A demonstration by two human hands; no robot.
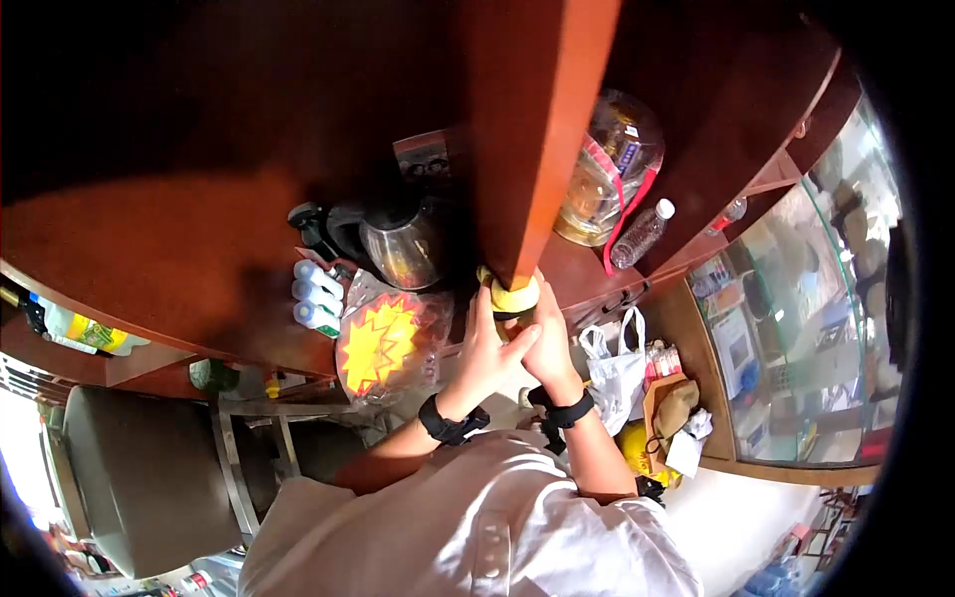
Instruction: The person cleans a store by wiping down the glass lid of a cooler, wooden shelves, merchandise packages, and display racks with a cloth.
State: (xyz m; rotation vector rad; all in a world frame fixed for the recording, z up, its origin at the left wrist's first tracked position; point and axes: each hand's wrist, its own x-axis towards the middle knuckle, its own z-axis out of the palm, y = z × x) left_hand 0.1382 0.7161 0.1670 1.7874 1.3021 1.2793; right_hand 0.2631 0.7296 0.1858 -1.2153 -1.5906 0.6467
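Both hands meet around a yellow roll (514, 297) at the lower end of a reddish-brown wooden post (542, 129). My left hand (484, 353) is on the roll's left side, its fingers bent around it and its thumb stretched toward the other hand. On the right side, my right hand (547, 338) presses its fingers along the same roll. A dark gap shows between the palms under the roll. Each wrist wears a black strap.
A glass kettle (401, 244), white bottles (316, 298) and a bagged yellow-red star sign (380, 343) stand left of the post. Right are a large clear container (607, 174), a plastic bottle (644, 235), white bags (619, 373) and a glass case (786, 328). A chair (149, 478) is lower left.
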